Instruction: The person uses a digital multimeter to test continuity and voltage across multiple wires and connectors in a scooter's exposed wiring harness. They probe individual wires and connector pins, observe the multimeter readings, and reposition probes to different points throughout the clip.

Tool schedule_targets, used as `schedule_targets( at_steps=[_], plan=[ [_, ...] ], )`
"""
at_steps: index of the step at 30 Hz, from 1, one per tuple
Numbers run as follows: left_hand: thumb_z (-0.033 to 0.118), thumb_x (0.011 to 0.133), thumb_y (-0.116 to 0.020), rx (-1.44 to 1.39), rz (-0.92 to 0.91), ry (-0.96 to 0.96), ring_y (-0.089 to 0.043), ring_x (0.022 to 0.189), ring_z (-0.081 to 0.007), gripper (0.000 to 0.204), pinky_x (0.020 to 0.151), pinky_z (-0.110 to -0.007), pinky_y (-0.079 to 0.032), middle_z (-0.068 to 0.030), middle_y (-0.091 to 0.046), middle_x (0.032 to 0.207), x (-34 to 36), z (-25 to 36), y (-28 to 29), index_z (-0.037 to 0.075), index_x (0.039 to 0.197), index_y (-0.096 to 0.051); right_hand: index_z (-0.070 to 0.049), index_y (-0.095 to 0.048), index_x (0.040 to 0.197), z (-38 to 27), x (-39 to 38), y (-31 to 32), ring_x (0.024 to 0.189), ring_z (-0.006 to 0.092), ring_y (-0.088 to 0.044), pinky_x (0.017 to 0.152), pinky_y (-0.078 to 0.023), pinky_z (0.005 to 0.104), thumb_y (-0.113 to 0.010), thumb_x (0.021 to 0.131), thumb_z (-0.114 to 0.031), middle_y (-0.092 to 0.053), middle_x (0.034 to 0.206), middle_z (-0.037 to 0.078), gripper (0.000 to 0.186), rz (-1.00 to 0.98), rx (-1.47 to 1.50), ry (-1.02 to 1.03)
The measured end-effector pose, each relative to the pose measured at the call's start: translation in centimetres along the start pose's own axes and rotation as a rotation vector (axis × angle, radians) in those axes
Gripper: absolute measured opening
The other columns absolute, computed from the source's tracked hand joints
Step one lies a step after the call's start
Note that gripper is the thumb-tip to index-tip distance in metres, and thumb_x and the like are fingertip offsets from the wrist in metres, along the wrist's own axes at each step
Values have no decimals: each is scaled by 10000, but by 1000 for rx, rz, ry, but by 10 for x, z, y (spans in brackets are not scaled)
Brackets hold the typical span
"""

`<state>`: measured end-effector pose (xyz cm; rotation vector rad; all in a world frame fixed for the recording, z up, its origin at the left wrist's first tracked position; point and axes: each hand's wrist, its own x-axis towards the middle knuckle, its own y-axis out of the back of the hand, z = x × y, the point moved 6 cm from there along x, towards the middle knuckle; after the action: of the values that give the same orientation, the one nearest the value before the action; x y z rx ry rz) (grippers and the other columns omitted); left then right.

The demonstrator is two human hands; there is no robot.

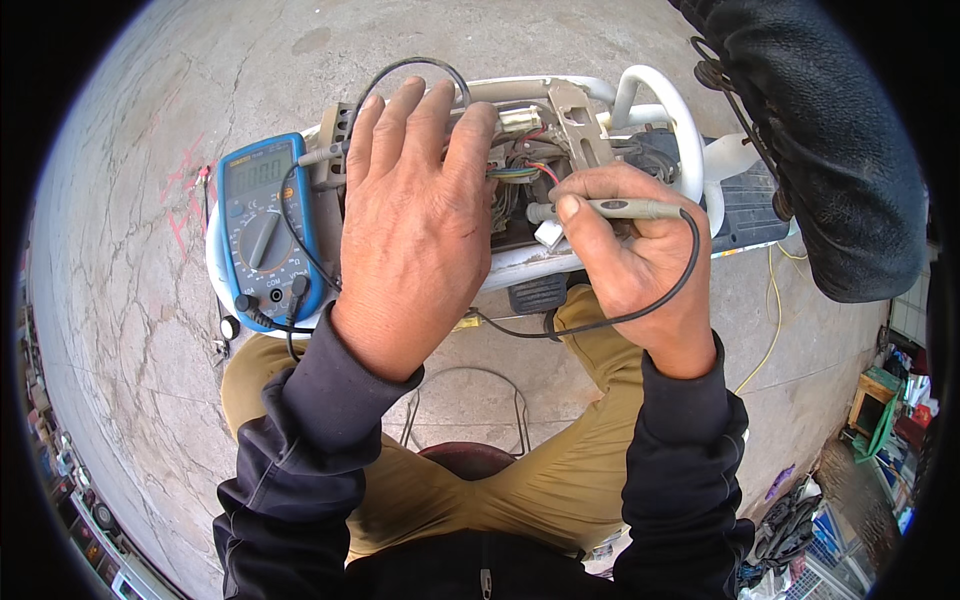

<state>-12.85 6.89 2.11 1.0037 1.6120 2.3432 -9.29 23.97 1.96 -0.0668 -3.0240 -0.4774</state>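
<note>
Probe (640, 209) sits over the wiring (525, 171) in the white frame (691, 145), our right hand (640, 275) pinching its grey barrel, the best hold; we judge it light, stiff. Our left hand (415, 215) blocks part of the view, its fingers' grip hidden; black lead (697, 243) and blue multimeter (265, 205) crowd close.

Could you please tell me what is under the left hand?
Parts of the white frame and some coloured wires show around the left hand; whatever lies directly beneath it is covered.
</note>
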Motion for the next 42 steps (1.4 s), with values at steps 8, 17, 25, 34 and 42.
schedule_targets(
  at_steps=[8, 17, 25, 34, 42],
  plan=[
    [79, 971, -718, 10, 9, -19, -536, 1456, -458, 427, 1288, -606, -340, -263, -614, 1478, -1, 4, 8, 18, 1383, -625, 36, -791, 1045, 1, 0, -3, 807, 132, -674, 731, -530, 294, -732, 1030, -87, -767, 915, 81, 138, 41, 37, 16],
    [-2, 823, -766, -172, -137, -110, -663, 1247, -382, 377, 1057, -481, -520, -183, -715, 1317, -39, 24, 47, -16, 1194, -700, 51, -795, 1086, 1, 0, -1, 809, 128, -677, 732, -539, 287, -732, 1043, -88, -774, 991, 99, 159, 0, -74, 46],
    [19, 843, -803, -215, -257, -89, -708, 1139, -357, 455, 953, -465, -552, -175, -744, 1286, -60, 14, 38, -19, 1278, -675, 30, -788, 1064, 5, -1, -4, 795, 134, -695, 709, -545, 289, -756, 1037, -130, -779, 943, 101, 165, 40, -1, -11],
    [102, 863, -728, -186, -270, -125, -701, 1117, -321, 454, 973, -452, -561, -204, -725, 1303, -65, 14, 33, -43, 1289, -672, 40, -792, 1069, 7, -1, -3, 810, 157, -719, 718, -556, 296, -764, 1031, -135, -788, 970, 127, 182, 14, 5, -28],
    [114, 876, -714, -189, -299, -125, -698, 1167, -333, 491, 1000, -446, -560, -224, -720, 1341, -65, 16, 31, -64, 1332, -669, 40, -794, 1074, 8, -1, -2, 872, 193, -740, 786, -573, 318, -773, 1024, -140, -793, 993, 144, 188, 12, -28, -1]
  ],
)
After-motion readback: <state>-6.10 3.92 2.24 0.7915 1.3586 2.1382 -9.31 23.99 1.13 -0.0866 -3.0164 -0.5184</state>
